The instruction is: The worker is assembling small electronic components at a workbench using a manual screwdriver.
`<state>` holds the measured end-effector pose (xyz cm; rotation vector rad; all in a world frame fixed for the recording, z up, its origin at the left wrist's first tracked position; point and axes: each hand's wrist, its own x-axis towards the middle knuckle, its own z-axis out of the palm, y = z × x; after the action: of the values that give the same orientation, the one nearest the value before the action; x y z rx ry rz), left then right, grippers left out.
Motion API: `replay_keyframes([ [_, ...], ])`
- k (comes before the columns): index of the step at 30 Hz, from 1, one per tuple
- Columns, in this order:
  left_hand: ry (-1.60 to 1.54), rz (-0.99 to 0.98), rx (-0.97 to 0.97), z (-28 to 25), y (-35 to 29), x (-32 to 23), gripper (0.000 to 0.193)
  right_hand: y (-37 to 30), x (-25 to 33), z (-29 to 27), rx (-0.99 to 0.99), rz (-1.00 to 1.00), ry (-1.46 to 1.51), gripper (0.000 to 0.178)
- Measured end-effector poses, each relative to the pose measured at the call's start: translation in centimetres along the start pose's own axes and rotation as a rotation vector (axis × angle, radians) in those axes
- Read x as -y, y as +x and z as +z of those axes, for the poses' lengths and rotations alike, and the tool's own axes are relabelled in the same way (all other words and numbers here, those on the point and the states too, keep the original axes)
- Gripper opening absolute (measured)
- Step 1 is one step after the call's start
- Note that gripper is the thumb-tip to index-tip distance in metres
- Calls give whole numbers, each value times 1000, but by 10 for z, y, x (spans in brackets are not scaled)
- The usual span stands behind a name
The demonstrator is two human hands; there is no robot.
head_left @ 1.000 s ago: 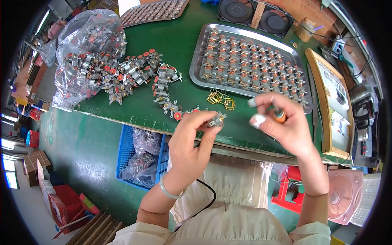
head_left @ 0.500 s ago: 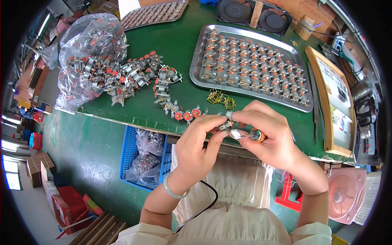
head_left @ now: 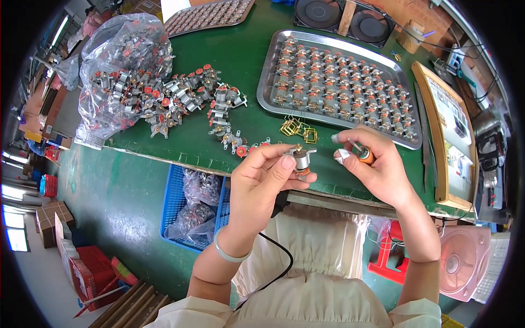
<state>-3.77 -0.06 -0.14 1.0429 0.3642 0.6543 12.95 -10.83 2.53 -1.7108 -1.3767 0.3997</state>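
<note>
Pinching silver metal cylinder (head_left: 302,160) in left hand (head_left: 259,180), clasping orange-handled metal-shafted tool (head_left: 366,156) in right hand (head_left: 385,170), perhaps risking a drop by loosening.

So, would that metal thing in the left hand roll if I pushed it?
The metal part might roll a little, because its middle is round like a can. The tabs sticking out would probably catch and stop it. It's likely stiff, since its casing looks shiny and metallic.

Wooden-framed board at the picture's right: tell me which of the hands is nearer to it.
Right. The right hand is left of the wooden-framed board; the left hand is farther left, beyond the right.
</note>
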Motion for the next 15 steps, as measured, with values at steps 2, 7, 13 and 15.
replay_keyframes([
  [2,27,26,-11,1,-3,-3,24,-1,1,0,-5,-5,6,20],
  [7,8,5,2,1,-1,-5,23,-1,4,2,-17,10,91,19],
  [13,37,9,14,5,1,-1,23,-7,21,11,-97,-61,166,16],
  [15,37,20,17,7,1,-1,23,-7,23,12,-95,-70,150,16],
])
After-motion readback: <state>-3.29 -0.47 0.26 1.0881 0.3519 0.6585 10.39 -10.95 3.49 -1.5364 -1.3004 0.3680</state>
